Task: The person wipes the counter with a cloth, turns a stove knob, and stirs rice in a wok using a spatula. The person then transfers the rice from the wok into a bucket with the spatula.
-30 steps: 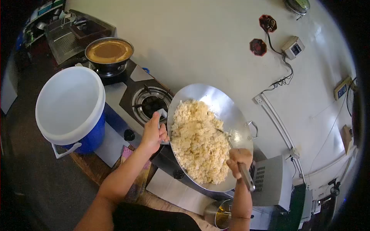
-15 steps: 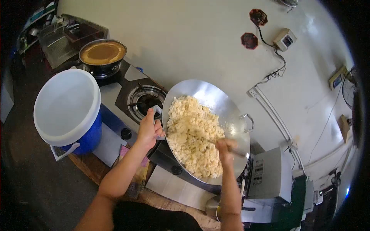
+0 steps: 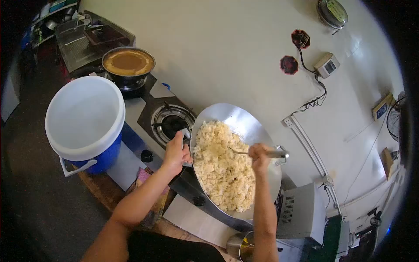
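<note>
A large metal wok (image 3: 266,135) full of pale cooked rice (image 3: 222,170) tilts toward me on the stove. My left hand (image 3: 176,155) is closed round the wok's near-left handle (image 3: 187,135). In my right hand (image 3: 260,157), over the right part of the wok, is a metal spatula (image 3: 241,152). Its thick handle end points right, and its head is sunk in the rice, so the blade's shape is hidden. The far-right wok handle (image 3: 281,160) is partly covered by the spatula's end.
Left of the wok are a bare burner (image 3: 172,123), a white-rimmed blue bucket (image 3: 85,118) and a pan of brown liquid (image 3: 129,63). A grey metal box (image 3: 301,214) stands to the right, a metal pot (image 3: 240,244) close in front. Behind rises a wall (image 3: 227,52) with cables.
My right hand has lifted and shifted slightly right with the spatula, which now lies more level. My left hand stays on the wok handle. The whole view has shifted a little.
</note>
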{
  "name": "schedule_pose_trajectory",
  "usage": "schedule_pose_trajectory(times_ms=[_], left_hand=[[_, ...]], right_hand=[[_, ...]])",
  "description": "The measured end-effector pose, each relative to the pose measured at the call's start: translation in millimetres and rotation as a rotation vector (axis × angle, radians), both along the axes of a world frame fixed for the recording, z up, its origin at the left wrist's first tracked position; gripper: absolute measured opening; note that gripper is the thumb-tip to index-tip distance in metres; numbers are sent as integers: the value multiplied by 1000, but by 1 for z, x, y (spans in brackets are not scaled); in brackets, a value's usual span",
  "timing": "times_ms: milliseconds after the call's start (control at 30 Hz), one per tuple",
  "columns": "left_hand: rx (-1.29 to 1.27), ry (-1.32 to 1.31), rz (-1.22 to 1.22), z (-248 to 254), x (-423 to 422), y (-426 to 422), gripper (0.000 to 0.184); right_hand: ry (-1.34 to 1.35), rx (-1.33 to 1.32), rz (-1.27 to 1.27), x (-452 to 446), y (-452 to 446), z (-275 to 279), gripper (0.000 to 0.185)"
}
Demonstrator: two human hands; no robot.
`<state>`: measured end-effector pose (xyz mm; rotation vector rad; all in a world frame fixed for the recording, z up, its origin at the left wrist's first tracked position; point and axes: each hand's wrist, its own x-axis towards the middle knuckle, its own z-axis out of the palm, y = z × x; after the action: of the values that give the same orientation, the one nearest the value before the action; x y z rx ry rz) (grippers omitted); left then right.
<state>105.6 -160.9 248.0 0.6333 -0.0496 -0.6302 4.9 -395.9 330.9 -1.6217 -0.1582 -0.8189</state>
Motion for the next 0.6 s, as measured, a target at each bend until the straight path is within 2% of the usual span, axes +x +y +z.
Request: schedule_pose_trajectory(times_ms=[33,100,167,233,267,333,400,500,567,600], left_hand=[[10,4,5,3,2,-1,32],[32,39,14,7,-1,0,32],[44,34,15,8,-3,1,32],[60,24,22,10,-2,1,33],[65,35,29,9,-1,2,33],[70,59,29,7,0,0,33],[36,47,37,7,3,0,32],[36,38,11,3,2,-1,32],[53,68,3,8,-1,0,32],[47,86,-7,9,-1,0,32]], right_hand=[[-9,23,-56,10,1,17,31],[-171,-101,-117,0,18,79,33],[-123,-266,176,-13,23,133,34],[-166,-102,72,20,6,99,32],[-187,-19,14,37,-5,68,31],[-27,58,70,65,-10,-16,34],[76,12,207,47,-6,-9,32],[-132,28,61,18,-18,-8,31],[-276,1,-42,-25,-30,26,30],[-269,87,-132,-53,-40,43,33]])
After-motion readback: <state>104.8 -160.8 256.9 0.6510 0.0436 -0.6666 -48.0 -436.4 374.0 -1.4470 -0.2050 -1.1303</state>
